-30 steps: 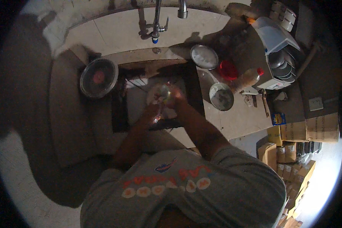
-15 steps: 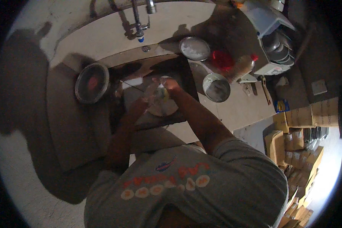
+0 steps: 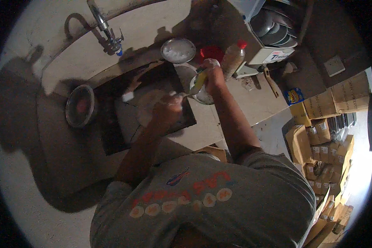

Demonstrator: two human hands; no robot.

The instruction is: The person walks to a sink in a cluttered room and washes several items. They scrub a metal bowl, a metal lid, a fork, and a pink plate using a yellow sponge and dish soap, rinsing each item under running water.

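Observation:
My right hand (image 3: 213, 76), wet with suds, is closed on a yellow-green sponge (image 3: 200, 81) above a metal bowl (image 3: 203, 98) on the counter right of the sink. My left hand (image 3: 169, 108) is a closed fist over the right side of the dark sink (image 3: 189, 118). A thin light shape sticks out from its fingers toward the sponge; too blurred to name. Beneath the left hand, a round pale shape (image 3: 148, 103) lies in the sink, partly hidden by hand and forearm.
A tap (image 3: 107, 35) stands behind the sink, a round metal dish (image 3: 80, 106) at its left. Behind on the right are a sudsy bowl (image 3: 177, 50), a red bowl (image 3: 212, 54), a red-capped bottle (image 3: 234, 61) and a box of plates (image 3: 273, 56). Cardboard boxes (image 3: 318, 136) lie beyond.
My hands, earlier together over the sink, have moved apart. The right went right to the metal bowl with the sponge; the left moved slightly right. The whole view has shifted and turned.

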